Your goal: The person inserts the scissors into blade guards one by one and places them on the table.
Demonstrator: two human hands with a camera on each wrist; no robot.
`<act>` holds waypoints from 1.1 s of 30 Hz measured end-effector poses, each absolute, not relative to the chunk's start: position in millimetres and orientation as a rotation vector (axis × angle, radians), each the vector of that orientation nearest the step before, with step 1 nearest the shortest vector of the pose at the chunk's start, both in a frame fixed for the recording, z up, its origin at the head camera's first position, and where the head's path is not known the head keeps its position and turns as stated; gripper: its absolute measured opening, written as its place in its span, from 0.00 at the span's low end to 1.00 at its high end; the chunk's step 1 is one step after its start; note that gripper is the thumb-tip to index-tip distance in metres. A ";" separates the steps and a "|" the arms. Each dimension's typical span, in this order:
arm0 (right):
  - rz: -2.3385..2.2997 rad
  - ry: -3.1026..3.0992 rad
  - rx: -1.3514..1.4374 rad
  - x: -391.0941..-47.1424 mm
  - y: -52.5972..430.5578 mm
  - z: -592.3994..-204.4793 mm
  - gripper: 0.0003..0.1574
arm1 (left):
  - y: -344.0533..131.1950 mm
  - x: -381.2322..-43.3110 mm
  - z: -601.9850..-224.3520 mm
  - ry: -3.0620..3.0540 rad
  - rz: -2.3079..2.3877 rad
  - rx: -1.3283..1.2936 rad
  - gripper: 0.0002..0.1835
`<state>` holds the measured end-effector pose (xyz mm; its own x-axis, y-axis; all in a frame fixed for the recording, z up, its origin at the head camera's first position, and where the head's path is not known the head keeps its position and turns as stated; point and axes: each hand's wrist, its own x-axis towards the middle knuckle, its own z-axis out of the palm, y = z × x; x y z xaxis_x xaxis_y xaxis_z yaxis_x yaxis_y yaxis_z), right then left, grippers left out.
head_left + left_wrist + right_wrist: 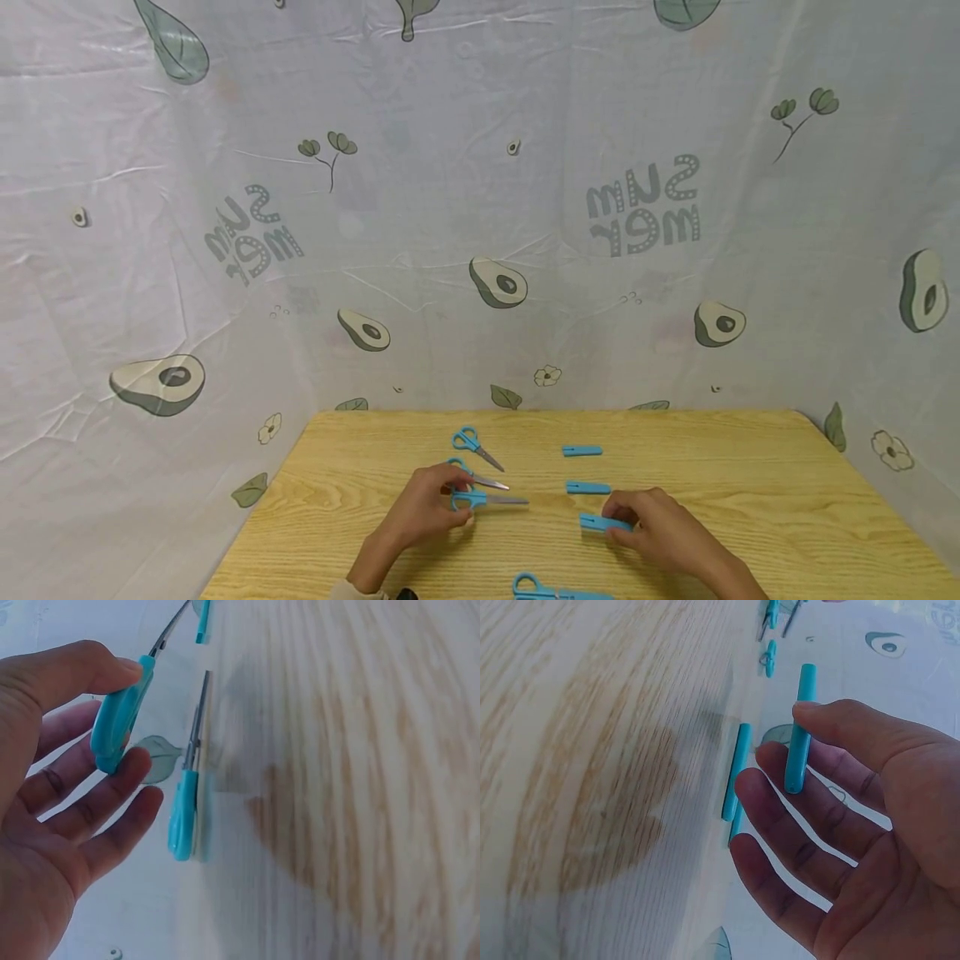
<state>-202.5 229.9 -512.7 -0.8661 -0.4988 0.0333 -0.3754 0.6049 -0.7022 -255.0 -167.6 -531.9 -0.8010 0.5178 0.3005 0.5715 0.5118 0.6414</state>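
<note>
My left hand (pixel 426 510) pinches the blue handle of a pair of scissors (pixel 120 720) between thumb and fingers, its bare blades pointing right. Just behind it lies a second pair of scissors (pixel 492 482), partly hidden by that hand. A third pair of scissors (pixel 477 450) rests farther back, blades bare. My right hand (pixel 660 532) holds a blue scissors cover (pixel 801 739) between thumb and fingers, its slotted end towards the scissors. The held scissors and cover are apart. Two more blue covers, a middle one (pixel 588 487) and a far one (pixel 582 451), lie beyond the right hand.
At the near edge of view lies another pair of scissors (pixel 527 587) with a blue cover over its blades, partly cut off. Everything lies on a wood-grain table (pixel 360 450). A pale printed curtain (pixel 420 233) hangs behind and at both sides.
</note>
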 end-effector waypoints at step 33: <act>-1.086 2.664 -0.750 -203.8 228.5 -513.2 0.06 | -166.4 -253.4 -528.2 -2.774 -1.229 -1.004 0.28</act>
